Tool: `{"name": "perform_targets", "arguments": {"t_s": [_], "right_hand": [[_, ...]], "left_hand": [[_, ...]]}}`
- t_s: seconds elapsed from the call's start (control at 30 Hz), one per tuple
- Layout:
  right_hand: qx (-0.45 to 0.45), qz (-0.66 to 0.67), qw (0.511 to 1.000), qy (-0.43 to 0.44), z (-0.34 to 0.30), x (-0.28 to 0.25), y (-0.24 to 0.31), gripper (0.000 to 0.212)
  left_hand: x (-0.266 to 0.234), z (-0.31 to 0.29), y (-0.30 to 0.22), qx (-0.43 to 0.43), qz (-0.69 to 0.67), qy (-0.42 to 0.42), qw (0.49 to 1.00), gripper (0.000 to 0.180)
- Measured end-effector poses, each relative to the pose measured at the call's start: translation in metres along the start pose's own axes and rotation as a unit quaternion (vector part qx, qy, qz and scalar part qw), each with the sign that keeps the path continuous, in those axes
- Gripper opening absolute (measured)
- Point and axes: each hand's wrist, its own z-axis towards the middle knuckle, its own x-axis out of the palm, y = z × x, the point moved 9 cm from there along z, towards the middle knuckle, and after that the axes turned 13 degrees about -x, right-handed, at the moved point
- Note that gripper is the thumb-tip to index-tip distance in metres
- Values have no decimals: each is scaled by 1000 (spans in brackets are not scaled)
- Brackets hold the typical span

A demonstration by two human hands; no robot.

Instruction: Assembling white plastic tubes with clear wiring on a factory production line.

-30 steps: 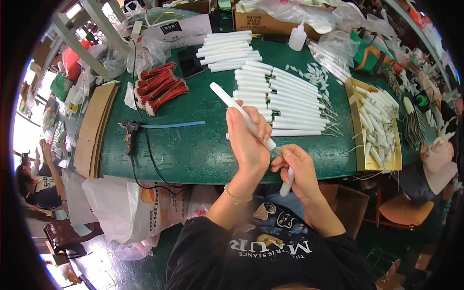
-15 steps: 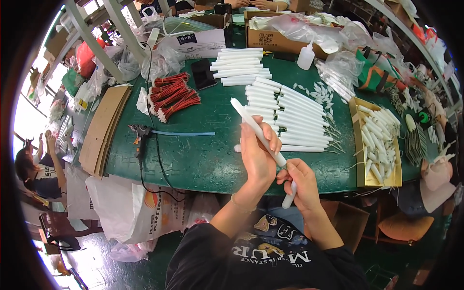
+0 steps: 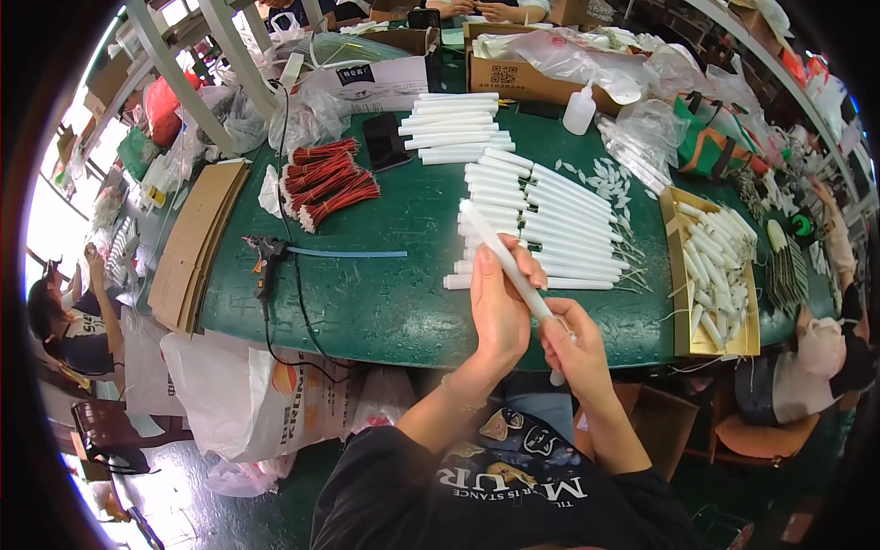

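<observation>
- I see the green bench (image 3: 385, 302) nearer than a second ago, its rows of white tubes (image 3: 541, 229) unchanged.
- My left hand (image 3: 500, 312) stays wrapped around one white tube (image 3: 504, 261), tilted above the bench edge.
- My right hand (image 3: 573, 353) fingers pinch its lower end; same grip, work ongoing.

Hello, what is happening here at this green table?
A person holds one long white tube with both hands. The left hand grips its middle; the right hand works at its lower end. More white tubes lie piled on the green table, beside bundles of red wires, a glue gun and a gold tray of shorter white pieces.
</observation>
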Motion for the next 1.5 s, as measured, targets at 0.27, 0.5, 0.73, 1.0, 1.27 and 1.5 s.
{"name": "perform_targets", "arguments": {"t_s": [0.27, 0.5, 0.73, 1.0, 1.27, 1.5], "right_hand": [[-7, -30, 999, -25, -2, -29, -2, 19], [-37, -140, 989, -28, -1, -56, 5, 17], [-39, -139, 989, 33, 0, -43, 3, 18], [-19, -95, 993, 64, -1, -28, -3, 22], [-44, -73, 995, 48, 14, -24, 8, 22], [-32, -85, 985, 148, 29, 1, 11, 30]], "left_hand": [[-21, 9, -50, 12, 213, -79, 974, 35], [-35, 12, -50, -78, 342, -70, 934, 26], [-41, 14, -71, -1, 302, -139, 943, 29], [-67, 8, -54, -20, 115, -149, 982, 31], [-42, 13, -54, -34, 57, -71, 995, 36], [43, 34, -121, 68, 109, 68, 989, 38]]}}
